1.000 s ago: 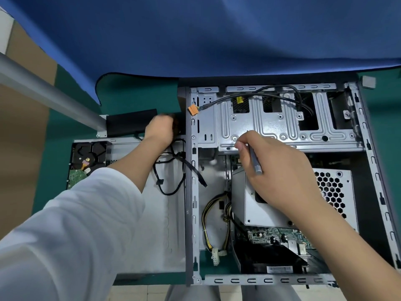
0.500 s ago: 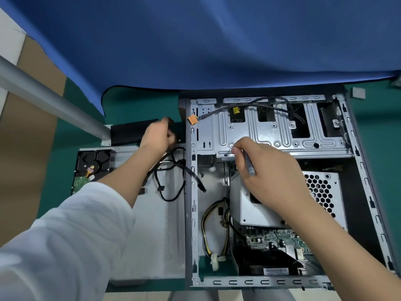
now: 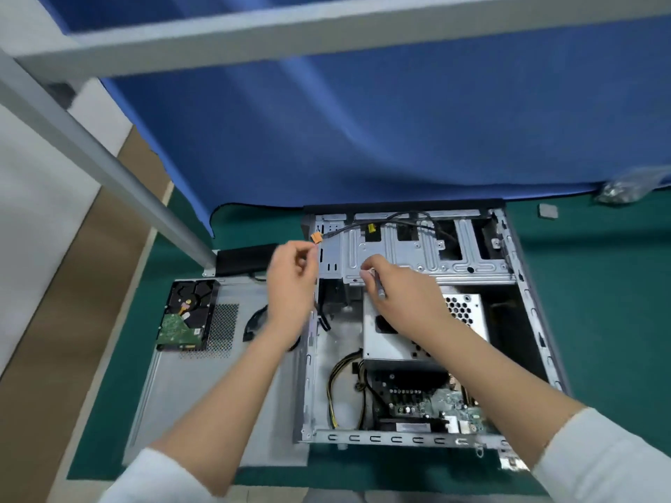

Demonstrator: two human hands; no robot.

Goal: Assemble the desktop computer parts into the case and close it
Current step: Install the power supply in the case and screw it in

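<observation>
With the right hand (image 3: 403, 295) pinching the grey screwdriver (image 3: 377, 286) at the silver metal drive cage (image 3: 421, 255), the left hand (image 3: 290, 285), fingers loosely curled and seemingly holding nothing, should steady the open grey computer case (image 3: 523, 285).

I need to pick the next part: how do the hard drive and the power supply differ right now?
The hard drive lies outside the case, on the grey side panel; the power supply sits inside the case. The hard drive is dark with a green circuit board showing; the power supply is a silver box with a honeycomb grille. The hard drive looks smaller. Neither hand holds either one.
</observation>
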